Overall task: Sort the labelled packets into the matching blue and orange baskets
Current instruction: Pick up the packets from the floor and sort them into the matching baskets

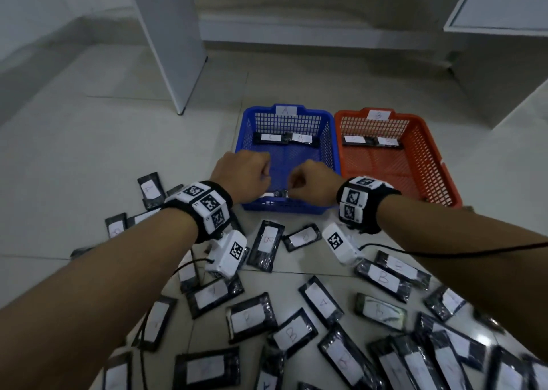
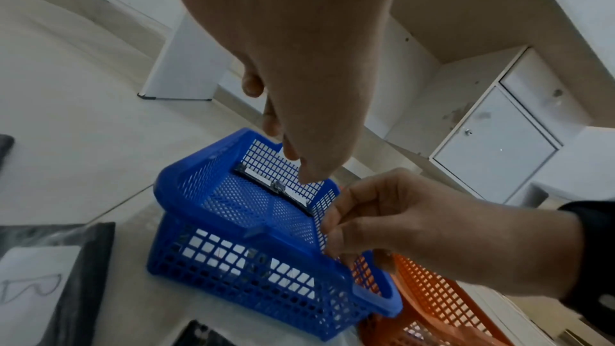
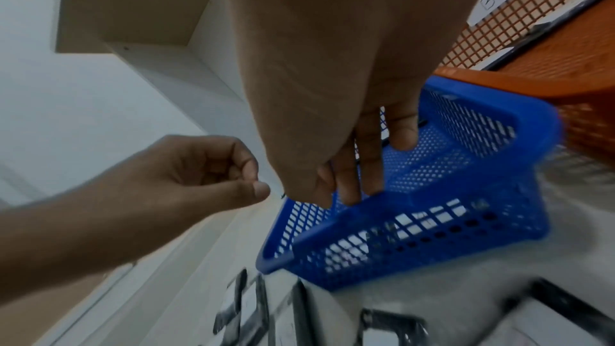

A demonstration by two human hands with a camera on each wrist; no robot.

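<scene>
The blue basket, tagged A, holds two A packets at its far wall and one packet against its near wall. The orange basket, tagged B, holds two packets at its far wall. Both hands hover over the blue basket's near end. My left hand has its fingers curled in and holds nothing. My right hand hangs its fingers down just inside the near rim, empty.
Several loose black packets with white A and B labels, such as a B one, cover the tiled floor in front of the baskets. A white desk leg stands at the back left and a white cabinet at the right.
</scene>
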